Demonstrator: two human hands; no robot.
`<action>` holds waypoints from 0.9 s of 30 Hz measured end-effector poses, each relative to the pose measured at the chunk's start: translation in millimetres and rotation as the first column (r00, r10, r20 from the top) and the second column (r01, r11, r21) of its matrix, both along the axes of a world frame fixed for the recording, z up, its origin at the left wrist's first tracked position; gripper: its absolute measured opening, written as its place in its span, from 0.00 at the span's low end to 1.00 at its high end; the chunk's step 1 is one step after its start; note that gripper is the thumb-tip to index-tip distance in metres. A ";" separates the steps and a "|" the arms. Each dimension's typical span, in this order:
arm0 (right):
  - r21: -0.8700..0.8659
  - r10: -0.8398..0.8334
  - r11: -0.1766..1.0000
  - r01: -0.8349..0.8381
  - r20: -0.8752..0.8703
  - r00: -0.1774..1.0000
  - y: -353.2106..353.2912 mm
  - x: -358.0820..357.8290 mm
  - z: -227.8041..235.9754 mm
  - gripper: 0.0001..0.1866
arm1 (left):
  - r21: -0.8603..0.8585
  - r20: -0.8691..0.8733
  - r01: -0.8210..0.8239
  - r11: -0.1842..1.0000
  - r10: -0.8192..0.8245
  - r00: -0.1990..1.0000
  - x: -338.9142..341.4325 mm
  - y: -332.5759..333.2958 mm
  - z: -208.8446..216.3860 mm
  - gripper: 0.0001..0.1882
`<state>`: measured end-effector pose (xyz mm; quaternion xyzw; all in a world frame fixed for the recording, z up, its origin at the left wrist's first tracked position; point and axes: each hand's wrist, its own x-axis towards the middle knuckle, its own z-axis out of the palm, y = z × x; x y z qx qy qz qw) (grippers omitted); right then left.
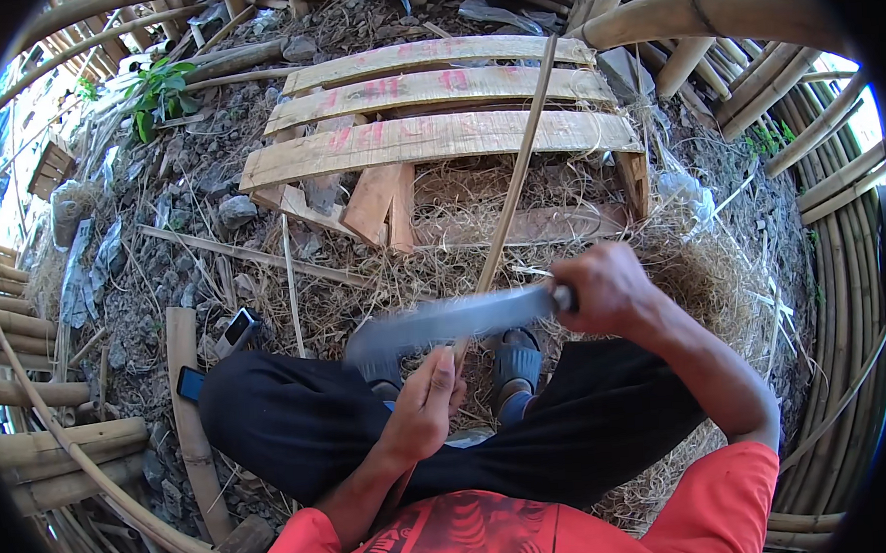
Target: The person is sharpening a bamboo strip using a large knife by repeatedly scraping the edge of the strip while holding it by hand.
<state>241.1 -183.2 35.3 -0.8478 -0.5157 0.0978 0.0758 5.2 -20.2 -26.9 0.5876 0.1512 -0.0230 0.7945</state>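
Observation:
My right hand (612, 290) is closed round the handle of a machete (455, 319). Its wide blade, smeared by motion, points left across the space between my knees. My left hand (422, 406) grips the near end of a long, thin bamboo strip (516, 178), thumb laid along it. From there the strip slants up and away, passing in front of a low slatted wooden pallet (436, 137). The blade crosses the strip just beyond my left hand; whether it touches the strip I cannot tell.
Dry shavings (708, 273) lie thick round the pallet and my sandals (517, 365). Left of my knee are a dark phone (190, 383), a small boxy device (237, 331) and a bamboo pole (195, 440). Bamboo poles (845, 305) line the right side. A leafy plant (159, 91) grows far left.

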 end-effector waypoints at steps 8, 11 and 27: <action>0.133 -0.199 0.974 0.185 0.103 0.975 -20.6 53.3 7.4 0.05 | 0.013 -0.045 0.034 0.999 -0.033 0.998 -1.9 -0.6 -0.7 0.19; 0.139 -0.446 0.883 0.448 -0.051 0.894 -24.2 68.8 12.7 0.07 | -0.022 -0.062 0.029 0.999 -0.030 0.998 -4.0 -0.1 1.9 0.19; 0.313 -0.885 0.421 0.851 -0.062 0.461 -129.4 175.7 -14.7 0.22 | 0.103 0.008 0.098 0.990 -0.100 0.995 -2.3 -12.6 12.3 0.18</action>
